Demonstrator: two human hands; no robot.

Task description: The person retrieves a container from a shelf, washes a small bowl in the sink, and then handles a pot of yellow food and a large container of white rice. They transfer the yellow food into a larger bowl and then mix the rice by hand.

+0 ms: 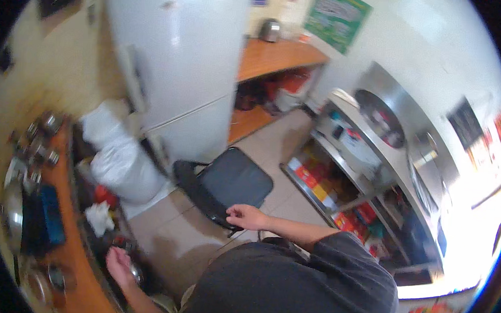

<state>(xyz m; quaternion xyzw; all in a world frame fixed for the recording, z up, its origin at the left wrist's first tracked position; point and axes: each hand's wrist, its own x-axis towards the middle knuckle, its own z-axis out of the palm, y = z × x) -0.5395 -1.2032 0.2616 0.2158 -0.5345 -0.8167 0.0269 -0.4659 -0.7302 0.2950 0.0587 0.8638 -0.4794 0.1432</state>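
Observation:
My left hand is at the lower left, beside the edge of the wooden counter. Its fingers are blurred, and a shiny metal object shows right by its palm; whether they touch cannot be told. My right hand reaches in from the right over the backrest of a black chair, fingers loosely bent and apart, with nothing seen in them. Contact with the chair is unclear. White crumpled paper or plastic and a red item lie below the counter, above my left hand in the picture.
Full white plastic bags stand by a white refrigerator. A metal pan or lid, a blue box and several jars are on the counter. At right stands a steel shelf unit with packages; a wooden table is behind.

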